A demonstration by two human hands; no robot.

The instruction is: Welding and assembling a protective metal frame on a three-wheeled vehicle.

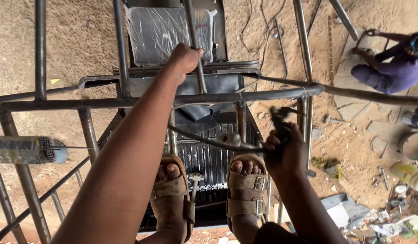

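Head view looked straight down through a welded frame of metal tubing (245,96), with sandy ground far below. Left hand (186,58) was stretched out ahead and closed in a fist around a thin upright rod (200,74) of the frame, just above where that rod met the long horizontal tube; the arm ran diagonally from lower left up to that grip. Right hand (284,153) sat much closer to the body, wrapped tight around the dark handle of an electrode holder (278,121), whose jaws pointed up and away from the wrist toward the corner where the horizontal tube bent into a vertical post (303,115). The tool's long axis lay roughly along the forearm, tilted a little to the left; its head was just beside that corner joint, whether touching it or not could not be told because of blur. A curved thin bar (204,141) ran from the middle of the frame across to the right fist. So the joint lay up and slightly right of the right hand, which was clearly the nearer one; the left was well apart from it, off to the upper left. Both feet in tan sandals (172,194) stood on a dark ribbed floor plate (209,158), a small hammer (195,178) lying between them. Bundle of welding rods (23,150) rested at far left. Another person in purple (389,68) crouched on the ground at upper right, well apart.
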